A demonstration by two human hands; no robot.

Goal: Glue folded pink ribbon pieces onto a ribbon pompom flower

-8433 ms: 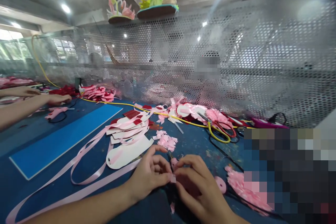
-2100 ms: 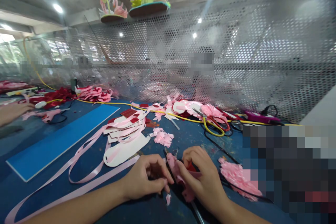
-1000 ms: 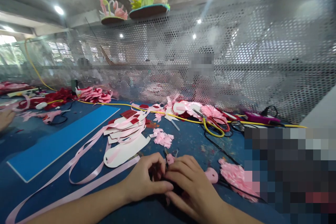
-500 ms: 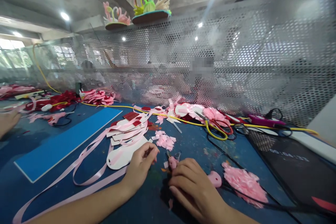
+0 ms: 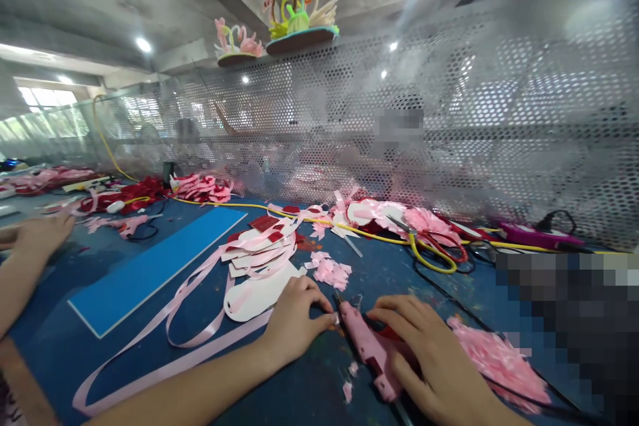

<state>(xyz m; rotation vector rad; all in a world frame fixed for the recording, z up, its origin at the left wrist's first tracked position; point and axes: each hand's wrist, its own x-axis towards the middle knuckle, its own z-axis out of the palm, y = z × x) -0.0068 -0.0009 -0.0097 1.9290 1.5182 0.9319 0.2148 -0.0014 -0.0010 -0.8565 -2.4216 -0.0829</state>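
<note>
My left hand (image 5: 298, 314) is closed in a pinch, its fingertips on a small pale scrap (image 5: 336, 319), apparently ribbon. Just right of that sits a pink hot glue gun (image 5: 367, 346) with its nozzle pointing away from me. My right hand (image 5: 426, 349) curls around the gun's handle side, fingers and thumb on either side of a dark red part partly hidden by the hand. Beyond my left hand lies a white paddle-shaped piece (image 5: 249, 298) beside a stack of white and red cards (image 5: 262, 246). A small pink ribbon flower (image 5: 330, 271) lies ahead of the nozzle.
A long pink ribbon (image 5: 174, 373) loops across the left. Farther left are a blue board (image 5: 160, 273) and a co-worker's hand (image 5: 44, 236). Scissors with yellow and red handles (image 5: 432, 259), a yellow cable (image 5: 239, 204) and a pink ruffled bundle (image 5: 504, 363) lie around. A perforated metal screen (image 5: 319, 126) stands behind.
My right hand has moved right and opened out around the glue gun, which has turned and now shows more of its body. My left hand has come closer to the nozzle. The view has shifted.
</note>
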